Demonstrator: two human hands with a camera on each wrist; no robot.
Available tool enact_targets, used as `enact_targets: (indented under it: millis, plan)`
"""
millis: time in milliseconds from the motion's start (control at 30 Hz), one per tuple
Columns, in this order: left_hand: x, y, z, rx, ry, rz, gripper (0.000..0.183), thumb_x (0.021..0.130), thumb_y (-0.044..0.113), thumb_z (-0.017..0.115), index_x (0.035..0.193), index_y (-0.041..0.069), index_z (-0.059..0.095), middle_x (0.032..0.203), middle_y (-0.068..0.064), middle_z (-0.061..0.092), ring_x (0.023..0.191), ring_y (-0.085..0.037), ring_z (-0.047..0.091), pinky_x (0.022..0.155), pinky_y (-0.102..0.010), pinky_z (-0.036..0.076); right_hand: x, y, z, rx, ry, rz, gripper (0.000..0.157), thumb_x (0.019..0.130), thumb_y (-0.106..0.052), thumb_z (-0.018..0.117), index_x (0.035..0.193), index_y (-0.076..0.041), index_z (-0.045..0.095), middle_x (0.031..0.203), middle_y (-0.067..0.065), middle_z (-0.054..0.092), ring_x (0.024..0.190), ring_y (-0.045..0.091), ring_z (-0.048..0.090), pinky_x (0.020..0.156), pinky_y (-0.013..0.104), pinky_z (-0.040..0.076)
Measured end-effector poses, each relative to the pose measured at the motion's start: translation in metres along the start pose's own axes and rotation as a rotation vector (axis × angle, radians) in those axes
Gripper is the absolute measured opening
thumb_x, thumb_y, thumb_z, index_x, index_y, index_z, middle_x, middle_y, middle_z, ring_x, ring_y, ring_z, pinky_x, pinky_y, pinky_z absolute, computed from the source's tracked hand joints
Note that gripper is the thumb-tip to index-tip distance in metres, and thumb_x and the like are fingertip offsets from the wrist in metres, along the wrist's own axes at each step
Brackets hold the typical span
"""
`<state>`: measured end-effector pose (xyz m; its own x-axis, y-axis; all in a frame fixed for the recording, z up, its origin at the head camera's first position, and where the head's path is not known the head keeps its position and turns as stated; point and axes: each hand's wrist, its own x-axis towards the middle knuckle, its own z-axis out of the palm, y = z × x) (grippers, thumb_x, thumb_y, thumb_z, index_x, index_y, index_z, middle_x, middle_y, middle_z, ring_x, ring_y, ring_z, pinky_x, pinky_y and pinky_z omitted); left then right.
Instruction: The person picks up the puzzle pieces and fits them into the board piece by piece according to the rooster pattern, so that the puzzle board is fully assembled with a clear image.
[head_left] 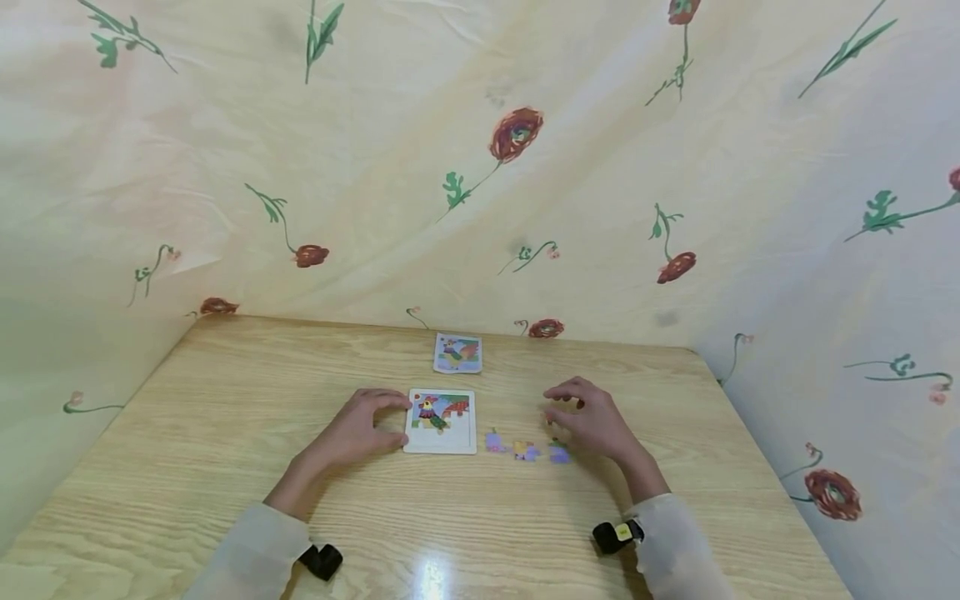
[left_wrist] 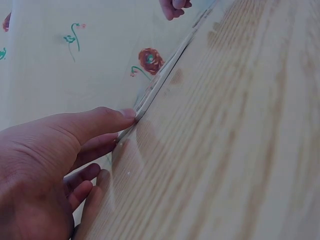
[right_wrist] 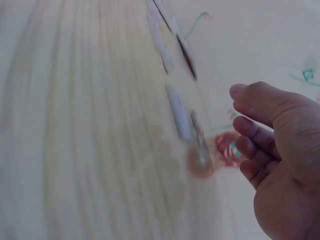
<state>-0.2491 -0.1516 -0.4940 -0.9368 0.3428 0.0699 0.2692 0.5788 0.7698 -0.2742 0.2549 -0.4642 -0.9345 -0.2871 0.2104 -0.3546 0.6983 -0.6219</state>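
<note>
In the head view, a white-framed puzzle board (head_left: 439, 447) lies on the table, its rooster picture partly filled in at the top. My left hand (head_left: 367, 425) rests beside it, thumb and fingertips touching its left edge. The left wrist view shows the thumb (left_wrist: 102, 122) against the board's edge. My right hand (head_left: 592, 417) hovers with bent, spread fingers above loose puzzle pieces; nothing shows between its fingers. Those pieces lie right of the board: a purple one (head_left: 493, 442), a yellow-and-purple one (head_left: 525, 451) and another purple one (head_left: 558, 452).
Behind the board lies a card (head_left: 457, 353) with a similar rooster picture. The wooden table (head_left: 390, 525) meets a flower-printed cloth (head_left: 375, 167) at the back and sides. Black straps with small devices are on both wrists.
</note>
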Motion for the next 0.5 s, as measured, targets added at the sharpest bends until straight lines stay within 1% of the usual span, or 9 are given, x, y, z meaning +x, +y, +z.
enact_targets:
  millis: [167, 300, 500]
  plan:
    - [0.0, 0.001, 0.0, -0.006, 0.0, 0.003, 0.047, 0.086, 0.025, 0.082, 0.132, 0.019, 0.07, 0.151, -0.007, 0.057, 0.144, -0.038, 0.041, 0.116, -0.065, 0.037, -0.008, 0.013, -0.006, -0.028, 0.003, 0.038, 0.022, 0.091, -0.02, 0.08, 0.112, -0.014, 0.078, 0.109, 0.0, 0.071, 0.1, 0.02, 0.062, 0.081, 0.027, 0.051]
    - [0.001, 0.0, 0.0, 0.002, -0.001, 0.003, 0.047, 0.087, 0.026, 0.082, 0.132, 0.02, 0.07, 0.151, -0.007, 0.056, 0.144, -0.037, 0.041, 0.115, -0.065, 0.037, -0.014, 0.021, -0.009, -0.028, -0.004, 0.057, 0.021, 0.092, -0.02, 0.079, 0.112, -0.014, 0.078, 0.108, 0.001, 0.07, 0.098, 0.019, 0.061, 0.078, 0.026, 0.051]
    - [0.001, 0.0, 0.001, -0.002, 0.0, 0.0, 0.047, 0.086, 0.025, 0.082, 0.131, 0.02, 0.07, 0.151, -0.006, 0.056, 0.144, -0.037, 0.041, 0.115, -0.065, 0.038, -0.016, 0.028, -0.011, -0.014, -0.024, 0.077, 0.019, 0.093, -0.021, 0.078, 0.111, -0.015, 0.078, 0.106, 0.002, 0.069, 0.091, 0.017, 0.058, 0.073, 0.024, 0.05]
